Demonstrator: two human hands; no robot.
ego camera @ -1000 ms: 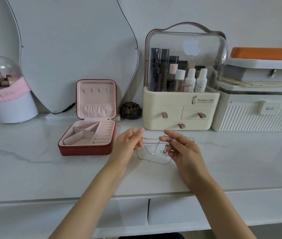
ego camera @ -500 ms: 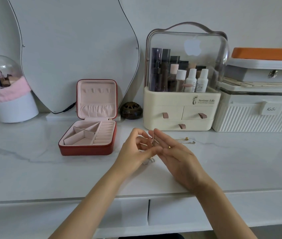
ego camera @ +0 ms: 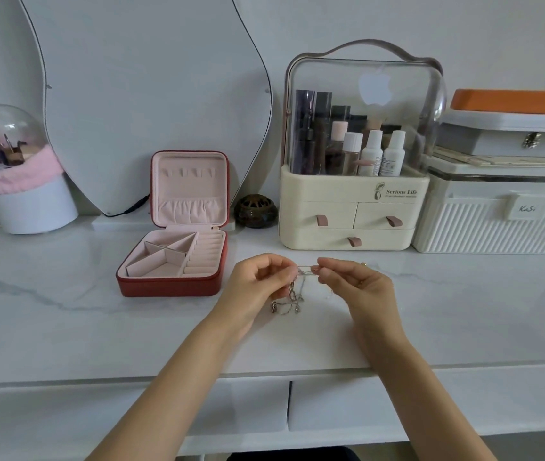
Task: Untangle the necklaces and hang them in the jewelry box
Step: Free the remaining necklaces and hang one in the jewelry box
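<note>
We see thin, shiny metal necklaces point(ego camera: 292, 296) over a glossy white marble-look desk point(ego camera: 65, 327), beside a jewelry box point(ego camera: 178, 261) of smooth red leatherette lined with matt pink velvety fabric.

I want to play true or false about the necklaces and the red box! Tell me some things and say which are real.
1. Both hands are pinching the necklaces. True: the left hand and right hand each pinch the chains, with a short stretch pulled between them.
2. The red jewelry box is closed. False: its lid stands open.
3. A necklace already hangs inside the jewelry box lid. False: the lid's hooks are bare, and the chains are in the hands.
4. The jewelry box sits to the left of the hands. True.
5. Part of the chains dangles in a clump below the left hand. True.
6. The cream cosmetics organizer has an open drawer. False: all three drawers are closed.
</note>
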